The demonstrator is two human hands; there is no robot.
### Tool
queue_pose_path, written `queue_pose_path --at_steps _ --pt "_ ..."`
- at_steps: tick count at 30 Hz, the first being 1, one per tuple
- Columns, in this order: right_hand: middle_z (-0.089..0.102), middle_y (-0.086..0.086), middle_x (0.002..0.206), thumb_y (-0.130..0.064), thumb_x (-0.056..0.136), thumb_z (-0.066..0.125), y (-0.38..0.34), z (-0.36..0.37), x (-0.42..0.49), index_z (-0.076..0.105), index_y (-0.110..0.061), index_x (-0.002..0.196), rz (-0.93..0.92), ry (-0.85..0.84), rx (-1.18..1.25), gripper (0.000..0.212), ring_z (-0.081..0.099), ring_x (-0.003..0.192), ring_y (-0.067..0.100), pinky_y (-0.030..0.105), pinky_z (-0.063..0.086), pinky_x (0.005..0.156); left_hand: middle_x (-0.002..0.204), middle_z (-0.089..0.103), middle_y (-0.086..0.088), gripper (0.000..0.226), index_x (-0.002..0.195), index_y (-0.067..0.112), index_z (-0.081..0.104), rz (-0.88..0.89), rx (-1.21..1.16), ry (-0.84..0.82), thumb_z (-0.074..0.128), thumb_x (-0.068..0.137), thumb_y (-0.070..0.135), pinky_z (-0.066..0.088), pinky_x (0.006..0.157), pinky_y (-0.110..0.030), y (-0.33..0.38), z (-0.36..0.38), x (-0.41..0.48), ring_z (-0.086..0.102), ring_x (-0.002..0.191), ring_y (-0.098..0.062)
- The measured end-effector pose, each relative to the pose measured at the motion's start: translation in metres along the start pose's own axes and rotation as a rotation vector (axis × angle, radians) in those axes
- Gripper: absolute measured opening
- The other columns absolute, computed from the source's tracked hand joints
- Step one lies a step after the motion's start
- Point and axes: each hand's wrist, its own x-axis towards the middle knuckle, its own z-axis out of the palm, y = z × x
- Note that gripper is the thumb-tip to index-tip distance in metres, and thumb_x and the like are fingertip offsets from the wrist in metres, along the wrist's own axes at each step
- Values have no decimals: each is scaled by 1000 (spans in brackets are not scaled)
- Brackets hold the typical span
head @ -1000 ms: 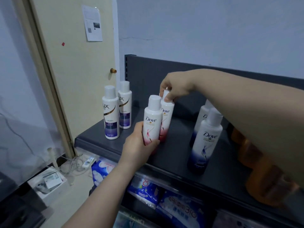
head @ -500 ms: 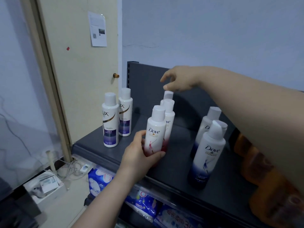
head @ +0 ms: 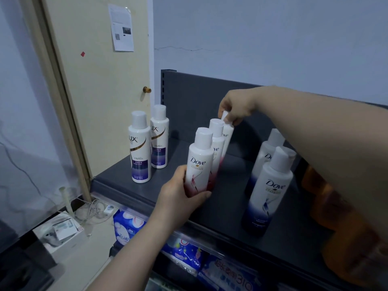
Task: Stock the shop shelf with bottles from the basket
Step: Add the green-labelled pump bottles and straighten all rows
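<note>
Three white-and-pink Dove bottles stand in a row on the dark grey shelf [head: 134, 177]. My left hand [head: 180, 198] grips the front Dove bottle [head: 199, 162] low on its body. The middle Dove bottle [head: 217, 143] stands just behind it. My right hand [head: 235, 108] reaches across from the right and pinches the cap of the rear Dove bottle [head: 227, 135], which leans slightly. The basket is not in view.
Two Lux bottles [head: 140, 150] stand at the shelf's left end. Two white-and-blue Dove bottles [head: 268, 190] stand to the right, with orange bottles [head: 340, 217] beyond them under my right forearm. Blue packs [head: 126, 229] fill the lower shelf. A door [head: 100, 80] is at the left.
My right hand, which had lifted off and opened above the rear bottle, has come back down and pinches its cap. My left hand keeps hold of the front bottle.
</note>
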Motion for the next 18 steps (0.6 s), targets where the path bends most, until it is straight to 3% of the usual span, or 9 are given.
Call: queue_pose_path --at_steps 8,12,13,15,18 --pt "65 4 86 -3 87 63 6 3 -4 65 -8 97 -1 2 63 12 70 93 33 42 56 86 93 65 17 49 110 31 53 1 24 -15 81 70 26 39 65 -2 1 0 1 55 85 11" --pt "60 -4 79 -9 87 62 -4 3 -9 61 -8 120 -2 30 -49 32 66 74 23 28 52 67 97 66 17 53 114 32 53 2 4 -7 81 70 27 41 70 -5 0 1 1 59 90 2" --pt "61 -3 84 -13 88 63 -7 3 -11 58 -10 126 -4 26 -75 39 63 73 22 26 50 66 98 66 17 54 115 33 52 3 -4 -8 81 70 27 43 73 -7 0 1 1 60 92 1" --pt "63 2 115 -22 89 63 -14 1 -17 46 -15 140 -18 15 -164 55 62 95 23 29 48 82 102 66 16 59 121 33 51 -1 -54 -22 82 70 28 48 82 -15 1 -1 0 61 97 -2" --pt "48 4 141 -32 89 63 -34 -11 -28 37 -19 146 -48 78 -298 63 49 124 24 32 39 100 106 64 12 71 125 32 48 -10 -179 31 75 63 51 48 91 -23 4 -17 -8 62 103 -4"
